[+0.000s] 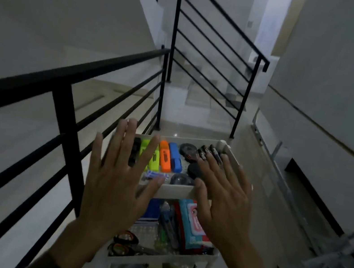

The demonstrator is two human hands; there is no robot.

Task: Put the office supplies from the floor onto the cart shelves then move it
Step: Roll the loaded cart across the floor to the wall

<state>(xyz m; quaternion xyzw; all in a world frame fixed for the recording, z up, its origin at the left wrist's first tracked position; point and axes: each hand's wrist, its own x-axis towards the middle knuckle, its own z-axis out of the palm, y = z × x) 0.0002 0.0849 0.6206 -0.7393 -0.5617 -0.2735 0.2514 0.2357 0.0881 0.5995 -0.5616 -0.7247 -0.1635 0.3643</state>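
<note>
Both hands are up over the white cart (223,146), fingers spread flat and grasping nothing: left hand (115,184) above the top tray's left edge, right hand (225,203) above its right, apparently set to take hold of the tray sides and push. The supplies are loaded: highlighters (168,157) and tape rolls (188,150) lie in the top tray, scissors (125,238) and a red packet (191,223) on the shelf beneath it, more tape lower down. The black railing (67,81) runs left of the cart, so steering room looks tight.
</note>
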